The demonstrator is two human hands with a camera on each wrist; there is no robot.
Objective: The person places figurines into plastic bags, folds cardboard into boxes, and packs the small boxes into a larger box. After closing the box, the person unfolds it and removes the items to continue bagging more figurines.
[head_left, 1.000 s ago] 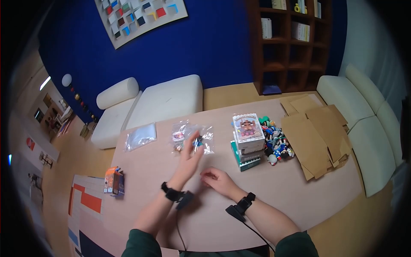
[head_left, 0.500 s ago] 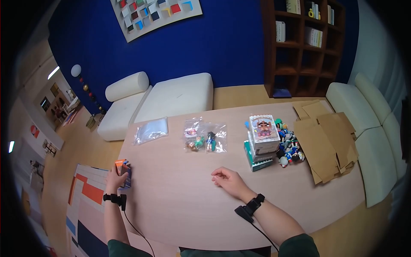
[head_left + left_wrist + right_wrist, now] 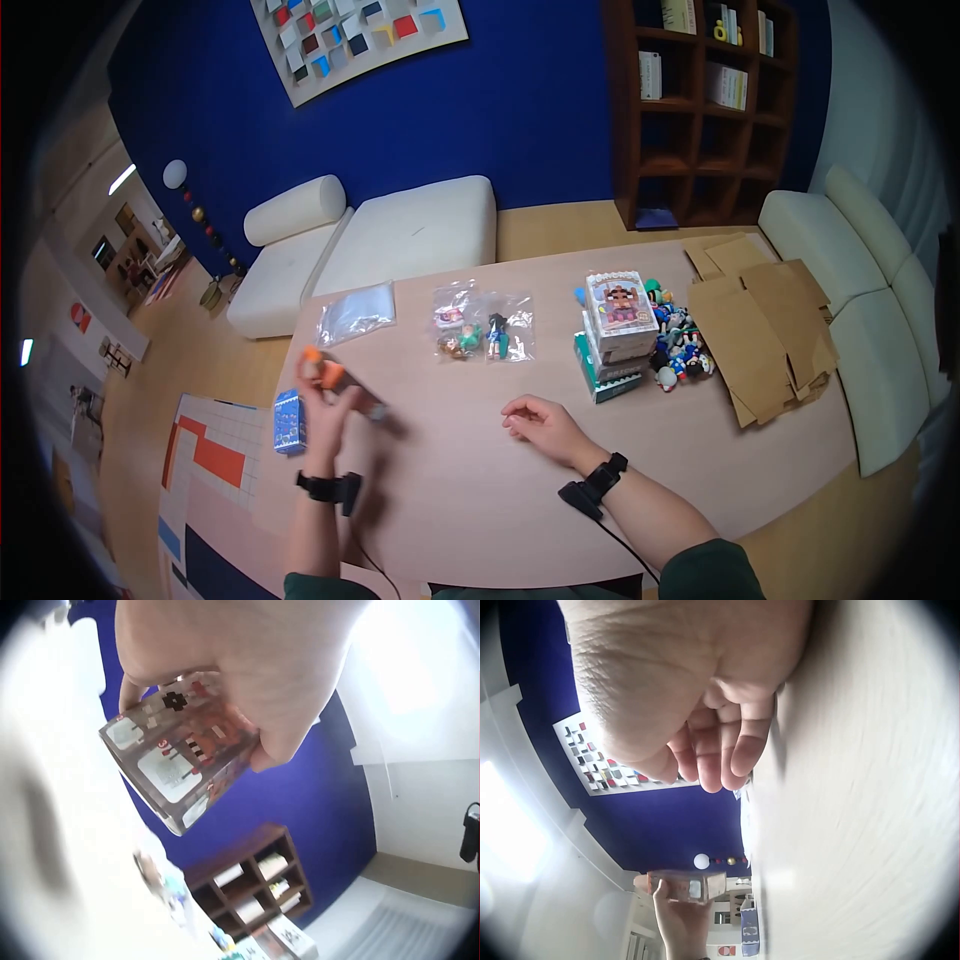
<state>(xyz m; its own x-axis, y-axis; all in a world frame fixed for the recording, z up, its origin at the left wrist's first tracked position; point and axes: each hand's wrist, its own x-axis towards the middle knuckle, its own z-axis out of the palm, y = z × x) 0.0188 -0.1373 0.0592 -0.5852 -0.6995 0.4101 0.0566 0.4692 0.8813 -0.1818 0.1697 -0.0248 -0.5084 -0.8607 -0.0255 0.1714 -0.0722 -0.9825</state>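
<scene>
My left hand [image 3: 322,420] grips a small printed box [image 3: 176,761] between thumb and fingers, above the left side of the table. The box is orange at one end and carries white panels and pixel-style pictures; in the head view it is blurred. Just left of that hand, a blue box [image 3: 289,422] stands at the table's left edge. My right hand [image 3: 548,430] rests on the table right of the middle, fingers loosely curled with nothing in them. Beyond it lie two clear bags holding small toy figures, one bag [image 3: 457,298] left of the other [image 3: 521,318].
A flat stack of clear plastic bags [image 3: 357,312] lies at the back left. On the right stand stacked boxes [image 3: 620,310], beside a pile of small figures [image 3: 682,345] and flattened cardboard [image 3: 760,340]. White sofas [image 3: 420,225] stand behind the table.
My left hand went from the table's middle to the boxes at the left edge, then lifted the orange one rightward. The blue box stayed behind. My right hand has hardly moved.
</scene>
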